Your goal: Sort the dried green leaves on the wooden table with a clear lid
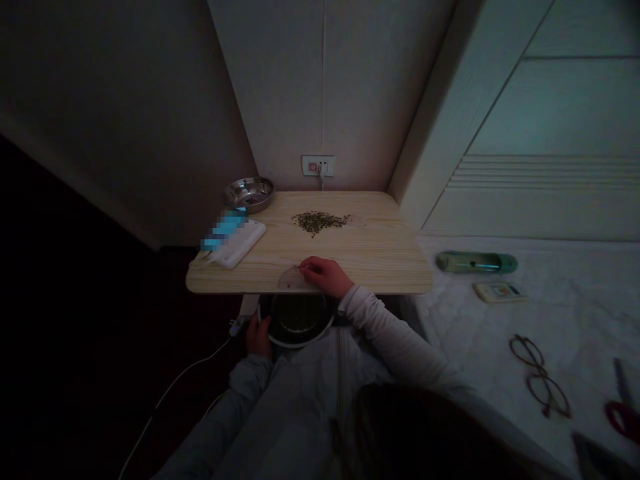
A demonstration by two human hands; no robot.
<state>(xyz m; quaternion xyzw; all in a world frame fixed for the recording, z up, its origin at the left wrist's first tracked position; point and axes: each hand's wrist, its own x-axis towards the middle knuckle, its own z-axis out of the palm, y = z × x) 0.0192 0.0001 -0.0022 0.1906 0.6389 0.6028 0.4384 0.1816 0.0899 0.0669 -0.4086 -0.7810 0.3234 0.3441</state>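
My right hand (324, 275) rests low over the front part of a small wooden table (390, 257), its fingers pinched together. Whatever sits between the fingertips is too small and dim to make out. Just left of those fingers lies a faint pale patch (291, 279) at the table's front edge. Behind it, a loose heap of small dark green pieces (320, 222), like seeds or beans, is spread across the wood. In my lap, partly under the table edge, sits a dark round bowl with a white rim (300, 345). My left hand (259, 335) grips its left side.
A steel bowl (250, 193) stands at the back left, near a phone (225, 230) on a white stand or box (239, 245). A wall socket (318, 165) has a plug in it. On the white bedding to the right lie a green bottle-like case (476, 263), a remote (500, 292), glasses (543, 387) and scissors (623, 410).
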